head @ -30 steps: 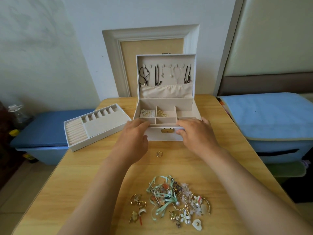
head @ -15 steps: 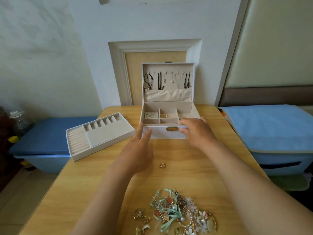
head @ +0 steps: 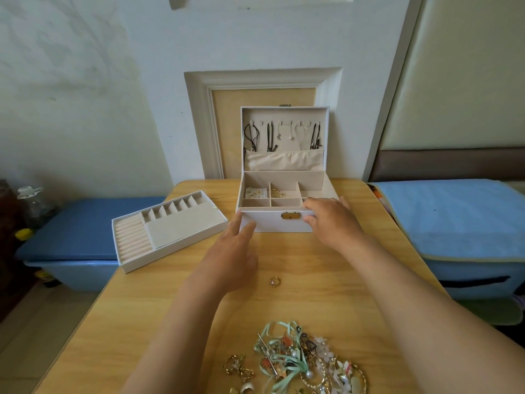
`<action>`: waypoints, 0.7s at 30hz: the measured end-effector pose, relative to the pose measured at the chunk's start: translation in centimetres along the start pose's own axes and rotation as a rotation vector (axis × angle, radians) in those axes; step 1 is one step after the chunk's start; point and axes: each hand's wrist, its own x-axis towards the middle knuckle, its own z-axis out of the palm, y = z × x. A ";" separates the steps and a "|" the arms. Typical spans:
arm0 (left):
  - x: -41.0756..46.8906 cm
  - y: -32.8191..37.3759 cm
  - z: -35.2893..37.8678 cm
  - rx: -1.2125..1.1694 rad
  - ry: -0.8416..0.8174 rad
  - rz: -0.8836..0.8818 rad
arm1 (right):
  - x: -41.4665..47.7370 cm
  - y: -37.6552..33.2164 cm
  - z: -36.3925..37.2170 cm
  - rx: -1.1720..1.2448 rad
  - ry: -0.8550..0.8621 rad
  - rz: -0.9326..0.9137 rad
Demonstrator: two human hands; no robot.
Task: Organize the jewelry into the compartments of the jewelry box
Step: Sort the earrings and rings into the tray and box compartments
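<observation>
The white rectangular jewelry box (head: 272,226) with a gold clasp stands open at the far middle of the light wooden surface (head: 142,308), its lid upright before a white wall. The right hand (head: 332,223) curls its fingers over the front rim. The left hand (head: 233,257), fingers straight and together, is at the box's left front corner. A tangled jewelry heap (head: 301,362) lies at the near edge, a small gold ring (head: 274,281) between, and a beige divided tray (head: 176,228) to the left.

Smooth wood-grain table (head: 159,305), matt velvety jewelry box (head: 284,224), shiny gold-metal ring (head: 274,281)
</observation>
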 end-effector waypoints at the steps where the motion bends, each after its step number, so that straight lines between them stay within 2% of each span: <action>1: -0.1 -0.1 -0.1 0.001 -0.001 -0.002 | -0.2 -0.3 -0.1 -0.036 -0.010 0.008; 4: -0.6 -0.5 -0.6 -0.014 0.003 -0.021 | -1.1 -1.7 -0.5 -0.177 0.090 -0.033; 6: -1.2 -0.7 -1.1 -0.040 0.023 -0.016 | -2.1 -2.9 -0.9 -0.144 0.201 -0.119; 7: -1.6 -0.8 -1.3 -0.043 0.030 -0.007 | -2.8 -3.4 -1.1 -0.070 0.182 -0.156; 8: -1.9 -0.9 -1.4 -0.043 0.034 0.003 | -3.4 -4.0 -1.2 0.032 0.110 -0.181; 10: -2.7 -0.8 -1.6 -0.048 0.035 0.026 | -4.8 -5.3 -1.2 0.188 -0.138 -0.189; 13: -4.0 0.1 -1.1 -0.107 0.019 0.095 | -6.7 -6.6 -1.0 0.248 -0.370 -0.167; 15: -4.9 0.8 -0.6 -0.142 -0.016 0.136 | -7.8 -7.1 -0.9 0.236 -0.411 -0.157; 21: -7.1 0.9 0.6 -0.083 -0.080 0.197 | -10.9 -7.5 -1.5 0.262 -0.390 -0.176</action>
